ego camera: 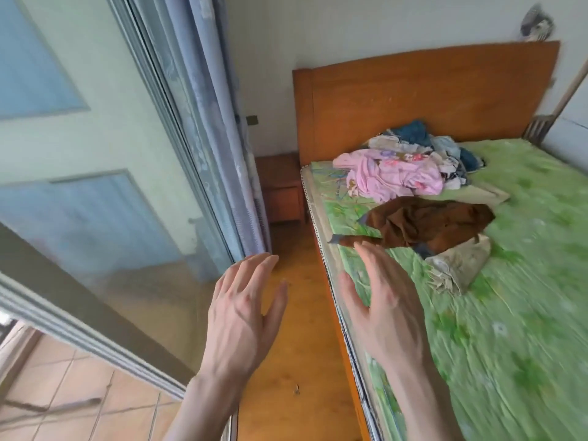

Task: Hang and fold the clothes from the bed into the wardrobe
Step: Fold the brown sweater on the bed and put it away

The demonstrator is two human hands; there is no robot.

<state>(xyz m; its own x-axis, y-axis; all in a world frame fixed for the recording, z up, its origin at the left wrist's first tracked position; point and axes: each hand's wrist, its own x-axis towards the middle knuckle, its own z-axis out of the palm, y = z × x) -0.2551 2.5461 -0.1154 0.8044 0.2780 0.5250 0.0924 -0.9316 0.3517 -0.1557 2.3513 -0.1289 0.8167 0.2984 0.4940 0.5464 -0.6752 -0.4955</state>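
A bed with a green floral sheet (515, 313) fills the right side. On it lie a brown garment (429, 222), a beige garment (458, 265) just beyond it, and a heap of pink (397, 176) and blue clothes (413, 133) near the wooden headboard (423, 93). My left hand (241, 313) is raised over the floor strip, fingers straight, holding nothing. My right hand (378, 300) hovers over the bed's near edge, fingers straight, its tips just short of the brown garment. The wardrobe is out of view.
A narrow wooden floor strip (296, 313) runs between the bed and a glass sliding door (95, 186) with blue curtains (219, 122). A small wooden nightstand (280, 189) stands in the corner by the headboard.
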